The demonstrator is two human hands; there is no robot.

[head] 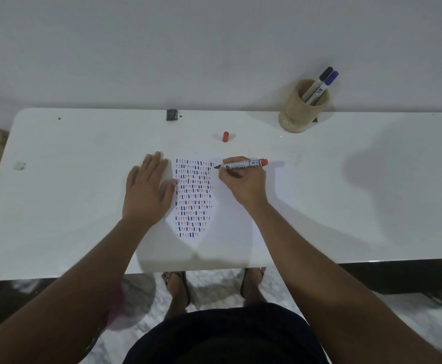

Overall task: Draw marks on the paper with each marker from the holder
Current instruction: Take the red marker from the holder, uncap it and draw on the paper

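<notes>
A white sheet of paper [230,227] lies on the table, its left part filled with rows of short blue, black and red marks. My right hand [243,185] grips an uncapped red marker [243,164], its dark tip at the top of the paper just right of the marks. Flat on the paper's left edge rests my left hand [146,190], fingers spread. The marker's red cap [225,136] stands on the table beyond the paper. At the back right, a round wooden holder [302,107] contains a black marker [319,81] and a blue marker [326,84].
The white table [70,179] stands against a pale wall. A small dark clip [171,114] sits at its far edge and a scrap of white stuff [19,165] lies at the left. My feet in sandals [177,285] show on the floor below the near edge.
</notes>
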